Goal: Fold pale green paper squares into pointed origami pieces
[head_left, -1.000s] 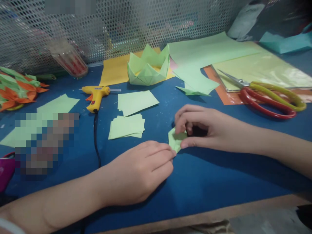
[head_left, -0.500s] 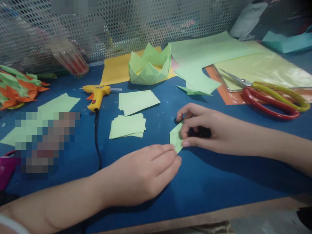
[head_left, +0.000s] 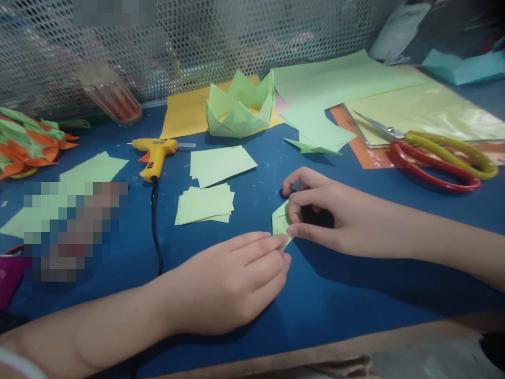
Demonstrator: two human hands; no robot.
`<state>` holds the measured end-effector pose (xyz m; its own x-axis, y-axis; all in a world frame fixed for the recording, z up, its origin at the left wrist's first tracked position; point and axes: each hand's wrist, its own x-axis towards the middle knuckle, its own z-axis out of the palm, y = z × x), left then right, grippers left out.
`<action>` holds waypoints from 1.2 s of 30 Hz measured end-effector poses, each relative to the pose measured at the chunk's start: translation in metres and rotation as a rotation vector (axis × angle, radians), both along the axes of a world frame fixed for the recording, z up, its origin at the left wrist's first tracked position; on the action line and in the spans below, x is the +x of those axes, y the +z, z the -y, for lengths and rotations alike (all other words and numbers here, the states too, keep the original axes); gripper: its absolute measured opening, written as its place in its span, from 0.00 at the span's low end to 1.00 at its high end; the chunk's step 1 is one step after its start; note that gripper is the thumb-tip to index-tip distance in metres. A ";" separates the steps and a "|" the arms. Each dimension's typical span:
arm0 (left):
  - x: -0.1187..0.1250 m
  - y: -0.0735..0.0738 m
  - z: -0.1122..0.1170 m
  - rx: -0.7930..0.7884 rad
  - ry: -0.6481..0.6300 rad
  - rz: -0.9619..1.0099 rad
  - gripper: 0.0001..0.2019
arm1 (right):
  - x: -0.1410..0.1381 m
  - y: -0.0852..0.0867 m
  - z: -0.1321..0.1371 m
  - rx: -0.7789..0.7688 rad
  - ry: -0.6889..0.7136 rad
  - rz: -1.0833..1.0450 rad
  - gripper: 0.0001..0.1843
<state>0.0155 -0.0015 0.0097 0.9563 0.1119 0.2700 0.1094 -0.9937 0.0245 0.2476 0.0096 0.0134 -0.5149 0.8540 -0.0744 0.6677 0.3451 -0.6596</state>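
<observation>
A small folded piece of light green paper (head_left: 280, 223) lies on the blue table (head_left: 339, 289) between my hands. My right hand (head_left: 331, 216) is curled over its right side, thumb and fingers pinching the paper. My left hand (head_left: 232, 279) rests on the table with its fingertips pressed together on the paper's lower corner. Most of the paper is hidden under my right fingers.
A stack of small green sheets (head_left: 205, 204) and another sheet (head_left: 221, 164) lie left of my hands. A yellow glue gun (head_left: 155, 152) with a black cord, a green paper crown (head_left: 240, 108), large scissors (head_left: 437, 160), coloured sheets and a mesh wall (head_left: 197, 42) sit further back.
My right fingers have lifted and curled more, tipping the paper's edge up. My left fingertips have slid slightly right onto the paper's lower corner.
</observation>
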 end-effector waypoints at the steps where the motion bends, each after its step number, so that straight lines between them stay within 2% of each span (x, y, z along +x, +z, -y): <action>1: -0.001 0.000 0.000 -0.006 0.007 -0.009 0.20 | 0.000 0.000 0.000 -0.002 -0.007 0.000 0.13; 11: -0.001 0.001 -0.002 -0.049 -0.003 -0.072 0.18 | 0.004 0.001 -0.004 -0.099 -0.062 -0.035 0.15; 16: -0.002 0.001 -0.004 -0.092 -0.003 -0.085 0.17 | 0.012 -0.003 -0.010 -0.089 -0.038 -0.093 0.14; 19: -0.001 -0.001 -0.004 -0.154 -0.007 -0.027 0.16 | 0.014 -0.004 -0.013 -0.124 -0.017 -0.148 0.13; 22: 0.000 -0.003 -0.004 -0.287 0.034 0.060 0.12 | 0.016 0.000 -0.015 -0.170 0.019 -0.179 0.13; 25: 0.001 -0.002 -0.007 -0.542 0.129 0.134 0.09 | 0.021 0.003 -0.017 -0.208 0.074 -0.217 0.10; 27: 0.001 -0.001 -0.008 -0.671 0.177 0.170 0.08 | 0.024 0.002 -0.019 -0.151 0.129 -0.167 0.14; 29: 0.001 0.000 -0.010 -0.734 0.210 0.214 0.07 | 0.024 0.000 -0.021 0.002 0.196 -0.095 0.16; 33: 0.002 0.004 -0.011 -0.802 0.364 0.310 0.07 | 0.018 -0.006 -0.023 0.333 0.309 -0.110 0.11; 36: 0.005 0.006 -0.011 -0.860 0.507 0.353 0.08 | 0.012 -0.008 -0.020 0.475 0.317 -0.152 0.09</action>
<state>0.0204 0.0095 0.0156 0.6272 0.7615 0.1636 0.3562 -0.4672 0.8092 0.2592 0.0298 0.0052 -0.7255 0.5782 0.3733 0.3939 0.7936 -0.4637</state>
